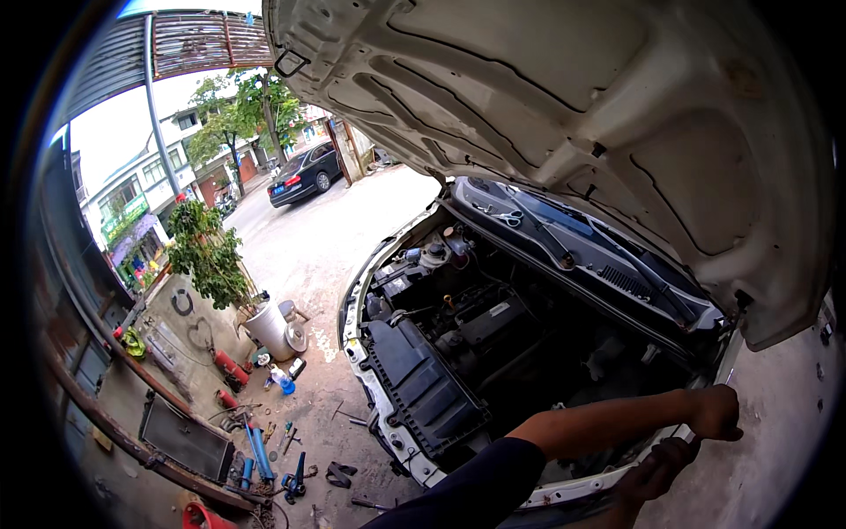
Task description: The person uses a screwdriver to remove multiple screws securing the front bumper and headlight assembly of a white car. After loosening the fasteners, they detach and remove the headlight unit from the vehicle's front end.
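Observation:
My left hand [714,413] reaches across to the fender on the far right of the engine bay, its fingers curled into a fist. Just below it is my right hand [656,469], also closed, near the bay's light-coloured edge. What either hand grips, if anything, is hidden by the fingers. The engine bay lies open beneath my left forearm, with a black plastic engine cover [492,321] in the middle and a ribbed black box [419,381] at the front left.
The raised hood [573,115] hangs overhead. Silver scissor-like pliers [509,217] lie on the cowl near the wipers. Left on the ground are a potted plant [204,242], red cylinders [231,366], a blue jack stand [295,476] and scattered tools. A black car [304,174] is parked behind.

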Action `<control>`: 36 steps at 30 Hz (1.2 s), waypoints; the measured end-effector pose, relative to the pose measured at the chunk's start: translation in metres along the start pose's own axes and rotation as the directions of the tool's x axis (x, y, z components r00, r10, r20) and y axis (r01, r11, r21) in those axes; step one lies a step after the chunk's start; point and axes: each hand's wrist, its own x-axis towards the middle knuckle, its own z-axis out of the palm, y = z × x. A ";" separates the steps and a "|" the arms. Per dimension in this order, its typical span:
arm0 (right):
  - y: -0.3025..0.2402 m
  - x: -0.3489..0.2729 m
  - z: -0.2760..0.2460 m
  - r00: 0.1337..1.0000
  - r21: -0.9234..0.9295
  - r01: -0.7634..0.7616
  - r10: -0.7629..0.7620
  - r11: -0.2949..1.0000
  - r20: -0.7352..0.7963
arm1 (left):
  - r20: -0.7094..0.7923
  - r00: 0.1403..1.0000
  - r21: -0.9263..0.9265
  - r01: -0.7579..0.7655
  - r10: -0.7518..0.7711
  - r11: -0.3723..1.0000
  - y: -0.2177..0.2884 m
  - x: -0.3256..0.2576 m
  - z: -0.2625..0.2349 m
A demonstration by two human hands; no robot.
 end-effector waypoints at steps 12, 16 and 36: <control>0.094 0.068 -0.032 0.299 0.651 -0.735 0.769 -0.191 0.564 | -0.256 0.840 0.039 0.504 -0.479 0.863 0.072 -0.127 0.020; 0.105 0.081 -0.020 0.084 0.252 -0.947 0.601 -0.201 0.795 | 0.184 0.832 -0.858 0.396 -0.524 0.328 0.101 -0.138 0.035; -0.005 0.066 -0.024 0.541 -0.311 0.238 0.141 0.920 0.829 | -0.187 0.935 -0.894 -0.035 -0.300 0.446 0.057 -0.037 0.114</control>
